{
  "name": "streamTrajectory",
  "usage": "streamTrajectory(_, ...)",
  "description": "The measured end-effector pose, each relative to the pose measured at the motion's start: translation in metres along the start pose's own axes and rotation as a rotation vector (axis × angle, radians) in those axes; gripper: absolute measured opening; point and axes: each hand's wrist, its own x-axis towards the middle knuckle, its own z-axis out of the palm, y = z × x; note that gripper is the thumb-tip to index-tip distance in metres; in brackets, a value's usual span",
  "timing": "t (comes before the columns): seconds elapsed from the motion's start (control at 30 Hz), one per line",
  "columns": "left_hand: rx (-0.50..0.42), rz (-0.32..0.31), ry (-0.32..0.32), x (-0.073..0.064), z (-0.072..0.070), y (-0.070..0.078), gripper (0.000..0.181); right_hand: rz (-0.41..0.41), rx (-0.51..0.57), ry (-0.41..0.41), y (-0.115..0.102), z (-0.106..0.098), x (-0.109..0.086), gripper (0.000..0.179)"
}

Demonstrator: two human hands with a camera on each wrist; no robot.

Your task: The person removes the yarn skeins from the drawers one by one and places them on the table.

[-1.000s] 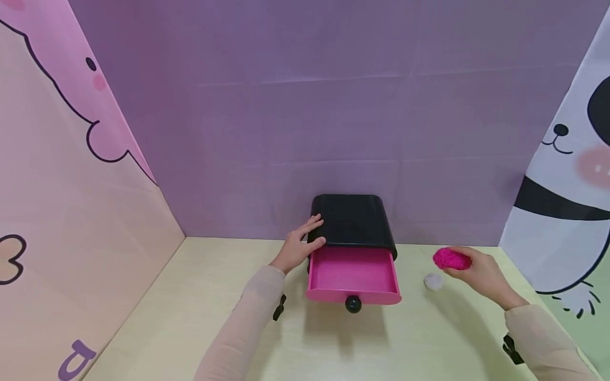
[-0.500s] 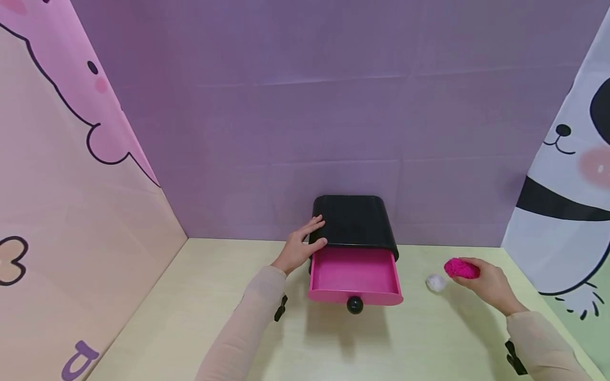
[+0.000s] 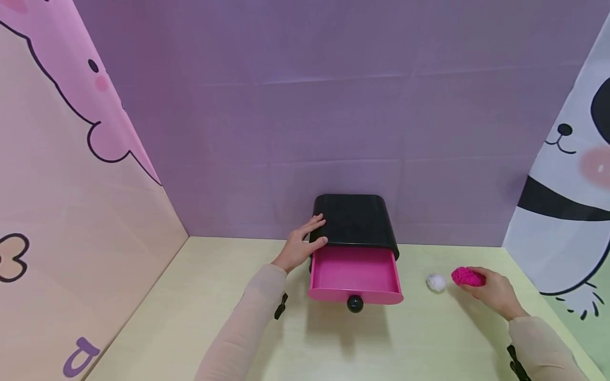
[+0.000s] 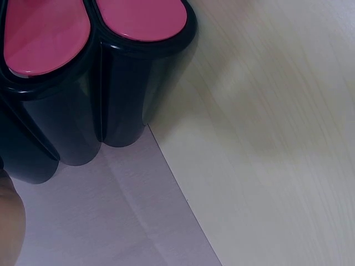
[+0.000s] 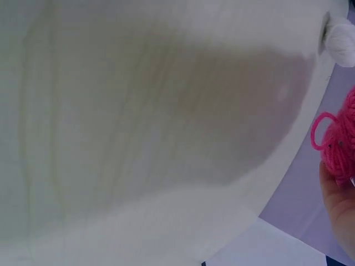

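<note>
A black drawer box (image 3: pixel 352 222) stands near the back wall, its pink drawer (image 3: pixel 355 270) pulled out with nothing inside. My left hand (image 3: pixel 297 248) rests on the box's upper left side, fingers fairly straight. In the left wrist view the box's black side (image 4: pixel 61 122) and pink drawer fronts (image 4: pixel 50 33) show, with a bit of the hand at the left edge. To the right, my right hand (image 3: pixel 495 291) holds a bright pink ball of yarn (image 3: pixel 467 276) over the table. Left of it lies a small white ball of yarn (image 3: pixel 436 282).
A pale wooden table (image 3: pixel 190 317) carries everything. Behind it rises a purple backdrop (image 3: pixel 267 132). Printed panels close off both sides, a pink animal (image 3: pixel 109 140) on the left and a panda (image 3: pixel 562 243) on the right. The drawer's black round knob (image 3: pixel 355 304) juts forward.
My right hand has moved right and down with the pink ball of yarn, away from the white one. The left hand stays on the box, and the drawer remains pulled out.
</note>
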Motion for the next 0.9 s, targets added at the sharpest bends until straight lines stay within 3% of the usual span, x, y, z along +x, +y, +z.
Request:
streamTrajectory(0.4,-0.003,-0.010,0.003,0.002,-0.002,0.000,0.054,0.034,-0.020,-0.043,0.012,0.008,-0.001,0.054)
streamTrajectory(0.73,0.003,-0.012,-0.004,0.001,0.002,-0.002,0.054,0.098,-0.006,-0.115,0.016,0.012,-0.004,0.066)
streamTrajectory(0.9,-0.011,-0.017,0.014,0.000,0.001,-0.002,0.053,0.095,-0.009,-0.104,0.016,0.014,-0.004,0.065)
